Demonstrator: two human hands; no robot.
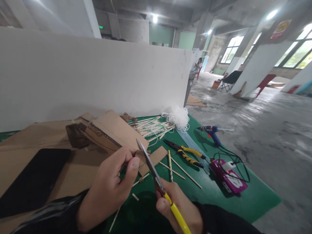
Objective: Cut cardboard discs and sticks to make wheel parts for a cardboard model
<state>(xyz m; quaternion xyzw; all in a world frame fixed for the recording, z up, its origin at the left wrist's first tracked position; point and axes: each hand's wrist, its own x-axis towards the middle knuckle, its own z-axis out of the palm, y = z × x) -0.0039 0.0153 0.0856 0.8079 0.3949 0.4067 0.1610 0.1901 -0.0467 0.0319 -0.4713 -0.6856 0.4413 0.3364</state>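
Note:
My left hand (108, 188) is closed in a pinch on a small piece of brown cardboard (140, 157). Wrapped round the handles of a pair of scissors (154, 171) with yellow grips is my right hand (180, 203). The blades point up and away, lying against the right side of the cardboard piece; whether they bite into it I cannot tell. Just beyond lies a flat cardboard strip (159, 154) on the green tabletop (258, 198). Thin wooden sticks (186, 173) and a yellow patterned pencil-like rod (170, 165) lie to the right.
Pliers (187, 154), a blue glue gun (212, 132), a purple power strip (229, 177) with a black cord and clear glue sticks (190, 143) lie right. Farther back are white string (179, 117), bundled sticks (152, 126) and a cardboard box (114, 130). A white partition (97, 74) stands behind; left, a black tablet-like slab (36, 178).

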